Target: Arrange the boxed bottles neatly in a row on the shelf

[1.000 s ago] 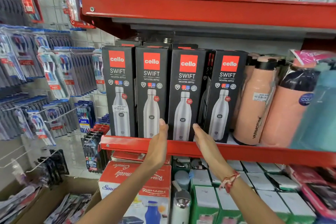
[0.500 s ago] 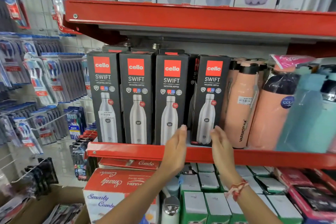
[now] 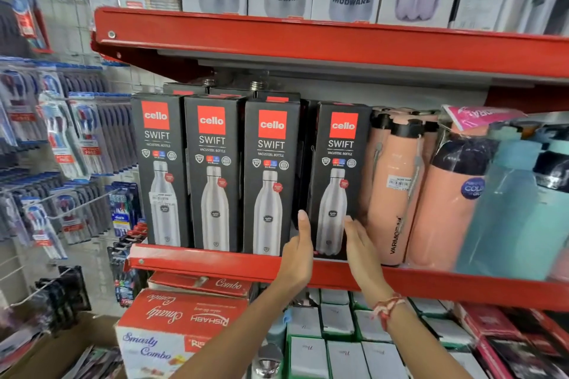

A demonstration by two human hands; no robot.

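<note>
Four tall black cardboard bottle boxes, each with a red "cello" square, the word SWIFT and a printed steel bottle, stand upright along the front of the red metal shelf (image 3: pixel 215 266). Three boxes (image 3: pixel 212 172) sit side by side; the fourth box (image 3: pixel 338 175) stands apart to their right, turned slightly, just beside the peach plastic bottles (image 3: pixel 391 188). More black boxes show behind the front row, count unclear. The left hand (image 3: pixel 297 251) lies flat against the fourth box's left edge, fingers together; the right hand (image 3: pixel 361 248) flanks its right lower edge, fingers straight and together.
</note>
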